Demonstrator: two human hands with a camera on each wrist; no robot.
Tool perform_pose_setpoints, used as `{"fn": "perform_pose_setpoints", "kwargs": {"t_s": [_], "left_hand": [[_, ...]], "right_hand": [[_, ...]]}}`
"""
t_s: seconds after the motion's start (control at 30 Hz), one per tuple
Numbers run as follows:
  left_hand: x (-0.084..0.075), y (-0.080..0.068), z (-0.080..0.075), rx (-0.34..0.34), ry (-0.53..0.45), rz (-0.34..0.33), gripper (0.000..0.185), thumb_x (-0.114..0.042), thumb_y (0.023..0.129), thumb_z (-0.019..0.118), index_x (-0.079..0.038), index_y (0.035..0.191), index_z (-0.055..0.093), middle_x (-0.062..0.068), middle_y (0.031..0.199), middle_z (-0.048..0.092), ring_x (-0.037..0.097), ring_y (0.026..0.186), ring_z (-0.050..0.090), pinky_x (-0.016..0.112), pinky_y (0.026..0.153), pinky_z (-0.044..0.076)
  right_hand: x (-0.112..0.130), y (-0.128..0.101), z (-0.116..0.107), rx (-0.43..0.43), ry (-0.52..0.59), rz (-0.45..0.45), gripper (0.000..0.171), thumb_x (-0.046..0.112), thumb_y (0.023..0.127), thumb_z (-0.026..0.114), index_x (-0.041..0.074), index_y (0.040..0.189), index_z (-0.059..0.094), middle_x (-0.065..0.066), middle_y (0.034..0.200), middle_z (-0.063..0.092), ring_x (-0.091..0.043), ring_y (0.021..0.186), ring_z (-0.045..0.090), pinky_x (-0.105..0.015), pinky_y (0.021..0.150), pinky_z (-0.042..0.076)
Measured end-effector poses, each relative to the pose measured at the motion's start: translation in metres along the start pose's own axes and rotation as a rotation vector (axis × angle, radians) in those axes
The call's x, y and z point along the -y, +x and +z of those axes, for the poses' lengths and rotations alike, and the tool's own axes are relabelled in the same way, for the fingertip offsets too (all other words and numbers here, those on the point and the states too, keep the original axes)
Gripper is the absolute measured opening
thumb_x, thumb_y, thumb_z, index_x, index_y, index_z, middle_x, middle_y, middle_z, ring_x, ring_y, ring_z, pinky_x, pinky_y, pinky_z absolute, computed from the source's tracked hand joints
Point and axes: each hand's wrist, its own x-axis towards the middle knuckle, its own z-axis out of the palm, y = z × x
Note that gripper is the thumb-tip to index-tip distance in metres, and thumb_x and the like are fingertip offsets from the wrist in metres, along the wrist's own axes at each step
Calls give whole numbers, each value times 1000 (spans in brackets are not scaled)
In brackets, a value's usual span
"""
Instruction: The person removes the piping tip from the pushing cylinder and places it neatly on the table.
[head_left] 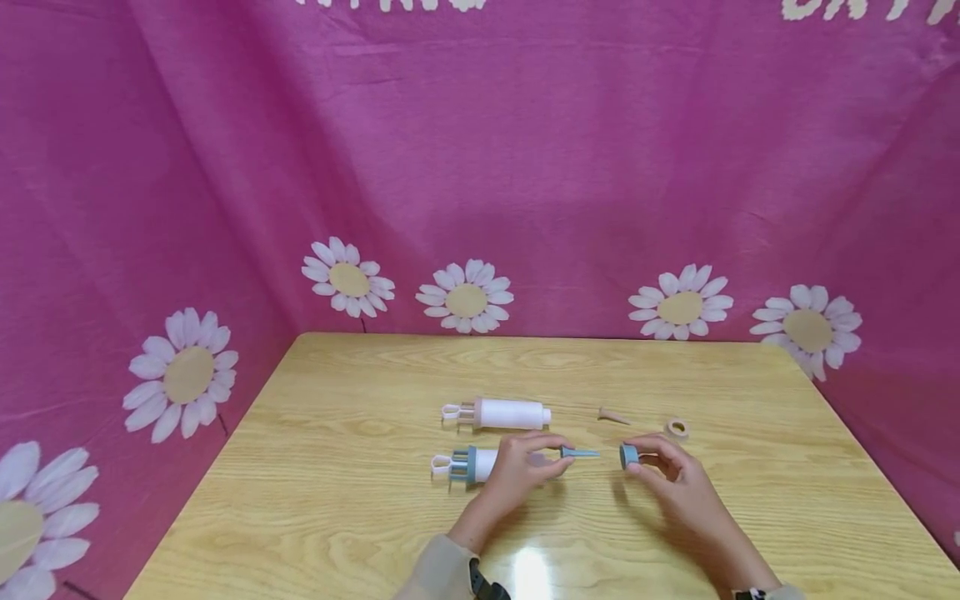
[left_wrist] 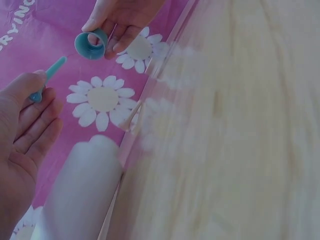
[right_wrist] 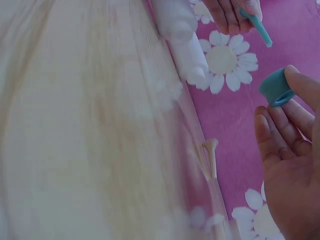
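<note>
On my feed the left hand (head_left: 525, 467) lies low over the middle of the tabletop (head_left: 337, 517), fingers curled round the front end of a white syringe-like tube with a blue collar (head_left: 468, 464). That tube lies on its side, its looped handle pointing to the left edge. A slim blue nozzle tip (head_left: 581, 452) juts out from the left hand's fingertips toward the right; in the left wrist view I see it pinched between thumb and fingers (left_wrist: 30, 95).

My right hand (head_left: 671, 475) sits just to the right of it, pinching a small blue ring cap (head_left: 628, 455) between thumb and fingers, the other fingers loosely bent. The cap's open side faces the nozzle tip, with a clear gap between the two, so they are near but apart. The right wrist view shows the cap held at the fingertips (right_wrist: 276, 87).

Behind the hands, toward the far edge, a second white tube with a beige collar (head_left: 498, 413) lies parallel to the first. To its right lie a beige nozzle tip (head_left: 613, 416) and, further right, a beige ring cap (head_left: 678, 428), each lying apart on the wood.

The tabletop is pale wood grain with a glare patch near the front edge. A pink cloth backdrop printed with white daisies (head_left: 480, 167) closes in the left, far and right sides
</note>
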Motion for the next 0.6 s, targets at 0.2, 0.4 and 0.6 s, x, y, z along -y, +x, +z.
{"fn": "perform_pose_setpoints", "kwargs": {"t_s": [0.2, 0.4, 0.6], "left_hand": [[0, 4, 11, 14, -17, 30, 13, -11, 86, 74, -5, 98, 75, 13, 99, 75, 21, 81, 74, 11, 62, 55], [-1, 6, 20, 8, 36, 68, 14, -10, 84, 76, -6, 97, 75, 10, 98, 77, 18, 93, 73, 21, 70, 59], [-2, 9, 28, 14, 54, 78, 14, -11, 83, 76, -6, 97, 76, 9, 98, 77, 18, 94, 73, 15, 86, 54]], "right_hand": [[-2, -6, -14, -18, -33, 25, 26, 0, 92, 64, 4, 117, 64, -1, 119, 61, 5, 101, 60, -10, 87, 50], [-5, -14, -29, -31, -60, 68, 28, 2, 93, 63, -4, 120, 60, 17, 122, 57, 8, 102, 59, -8, 87, 49], [-12, -19, -43, -54, -59, 33, 28, -6, 90, 62, -9, 118, 59, 18, 121, 58, 8, 102, 58, -7, 88, 48]]}}
